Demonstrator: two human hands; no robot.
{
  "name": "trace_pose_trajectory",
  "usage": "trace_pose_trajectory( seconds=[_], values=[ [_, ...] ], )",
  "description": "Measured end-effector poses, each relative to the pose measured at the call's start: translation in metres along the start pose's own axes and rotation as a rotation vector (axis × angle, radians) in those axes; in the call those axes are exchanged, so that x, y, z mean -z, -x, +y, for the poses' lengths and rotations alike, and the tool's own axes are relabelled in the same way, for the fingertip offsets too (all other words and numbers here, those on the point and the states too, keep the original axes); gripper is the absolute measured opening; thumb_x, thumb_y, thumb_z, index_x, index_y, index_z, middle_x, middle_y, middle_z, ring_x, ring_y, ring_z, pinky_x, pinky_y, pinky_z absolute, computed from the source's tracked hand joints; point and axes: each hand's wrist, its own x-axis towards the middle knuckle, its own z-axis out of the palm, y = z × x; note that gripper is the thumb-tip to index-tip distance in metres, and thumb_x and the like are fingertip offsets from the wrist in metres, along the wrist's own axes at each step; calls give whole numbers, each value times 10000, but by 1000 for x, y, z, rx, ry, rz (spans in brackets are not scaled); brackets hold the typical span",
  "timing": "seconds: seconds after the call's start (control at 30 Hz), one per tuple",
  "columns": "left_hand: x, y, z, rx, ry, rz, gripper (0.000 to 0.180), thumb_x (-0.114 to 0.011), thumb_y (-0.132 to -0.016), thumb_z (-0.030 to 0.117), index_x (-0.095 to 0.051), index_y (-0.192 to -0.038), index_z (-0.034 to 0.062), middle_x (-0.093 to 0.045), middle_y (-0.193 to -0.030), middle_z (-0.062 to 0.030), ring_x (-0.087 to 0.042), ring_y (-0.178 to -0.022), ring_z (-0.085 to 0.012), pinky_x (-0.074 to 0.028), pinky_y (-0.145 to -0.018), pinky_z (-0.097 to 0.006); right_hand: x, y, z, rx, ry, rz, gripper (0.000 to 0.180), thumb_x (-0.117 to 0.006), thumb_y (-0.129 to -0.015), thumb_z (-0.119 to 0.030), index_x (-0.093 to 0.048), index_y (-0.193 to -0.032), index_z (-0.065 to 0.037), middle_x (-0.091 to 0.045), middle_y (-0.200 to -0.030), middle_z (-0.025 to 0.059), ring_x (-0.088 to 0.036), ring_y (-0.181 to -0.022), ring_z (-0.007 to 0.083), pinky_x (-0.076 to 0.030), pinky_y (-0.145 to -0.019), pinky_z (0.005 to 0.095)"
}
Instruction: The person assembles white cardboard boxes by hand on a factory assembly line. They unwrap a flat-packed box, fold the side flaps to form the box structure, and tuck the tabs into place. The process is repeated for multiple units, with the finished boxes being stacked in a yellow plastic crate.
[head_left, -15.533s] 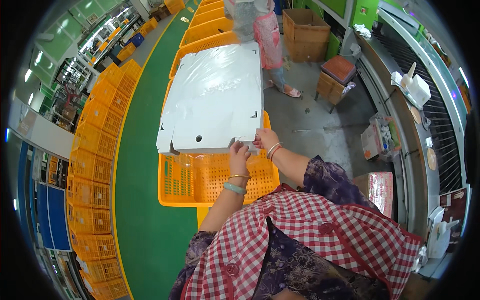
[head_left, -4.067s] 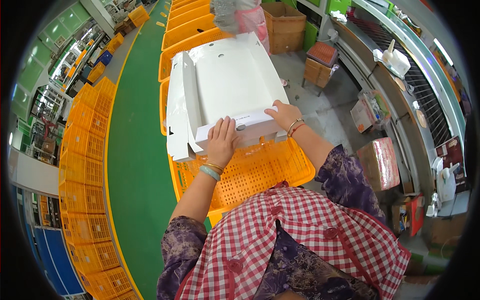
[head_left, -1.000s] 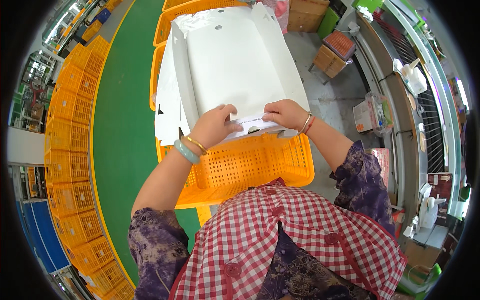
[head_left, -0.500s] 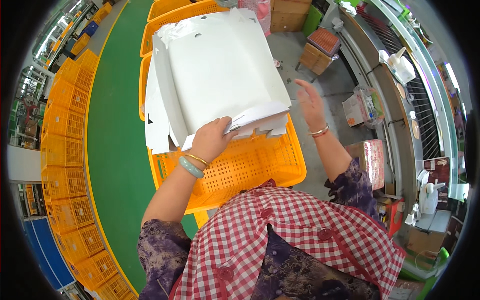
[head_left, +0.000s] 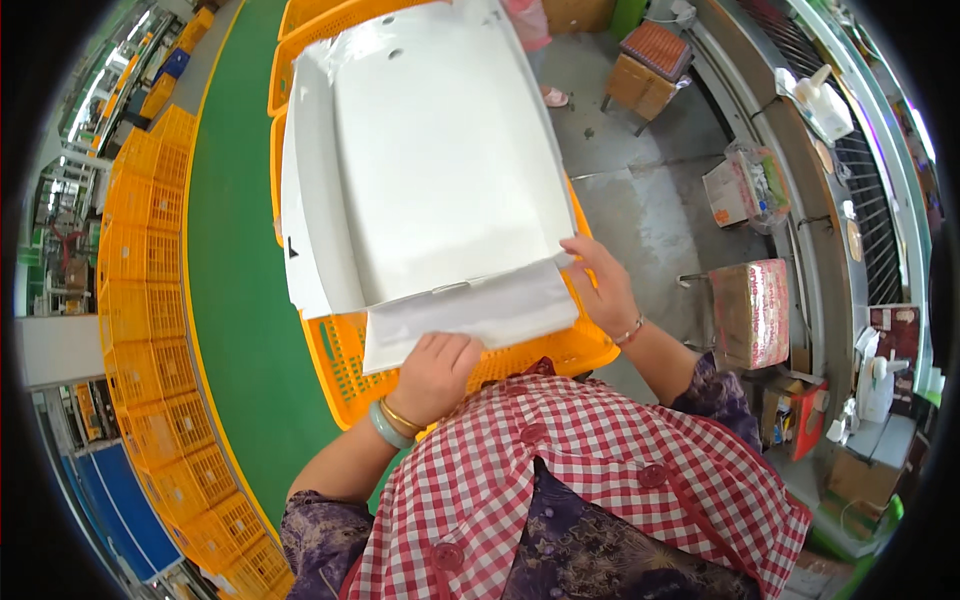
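Observation:
A large white cardboard box blank [head_left: 450, 170] lies across an orange plastic crate [head_left: 345, 385], its left side folded up. Its near flap [head_left: 480, 312] slopes down toward me. My left hand [head_left: 436, 378] is closed over the lower edge of this flap, the fingers curled on top and the thumb hidden. At the near right corner, my right hand [head_left: 603, 287] grips the cardboard's edge with fingertips and thumb.
More orange crates [head_left: 290, 60] stand beyond the blank, and a row of stacked ones [head_left: 135, 300] lines the green walkway [head_left: 235, 250] on the left. To the right are a carton on a stool [head_left: 640, 85], a taped carton [head_left: 750, 315] and a long workbench [head_left: 800, 160].
My left hand has pulled the near flap down and toward me. My right hand has come from the air at the right onto the near right corner.

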Motion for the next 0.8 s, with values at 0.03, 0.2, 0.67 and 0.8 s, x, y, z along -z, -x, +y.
trace_pose_trajectory(
  seconds=[0.03, 0.2, 0.67, 0.8],
  values=[
    [-3, 10, 6, 48, 56, -56, 270, -640, -699, 79, -579, -959, 42, -578, -865, -103, -567, -785, -262, -460, -694, -371, -2, 9, -3, 4, 36, 3, 254, -598, -850, -70, -595, -1104, -61, -576, -1171, 156, -607, -979, 293, -488, -826, 322],
    [-10, 43, 23, 214, 100, -71, 278, -654, -658, 77, -613, -933, 66, -570, -845, -72, -566, -780, -249, -464, -690, -353, -2, 29, -7, 137, 170, -19, 215, -617, -787, 16, -633, -993, -45, -546, -1187, 189, -631, -955, 298, -531, -780, 344],
    [-16, 83, 49, 333, 144, -95, 296, -615, -697, 149, -650, -980, 72, -614, -969, -58, -591, -815, -201, -466, -648, -301, -3, 84, -12, 252, 218, -284, 309, -685, -674, -33, -636, -977, -71, -503, -1193, 216, -605, -954, 323, -537, -757, 356],
    [-17, 88, 50, 329, 130, -84, 297, -611, -699, 168, -658, -976, 75, -619, -955, -55, -596, -811, -191, -469, -644, -290, -7, 85, -10, 268, 186, -286, 324, -688, -666, -32, -641, -983, -74, -498, -1197, 224, -609, -951, 325, -536, -766, 355]
  ],
)
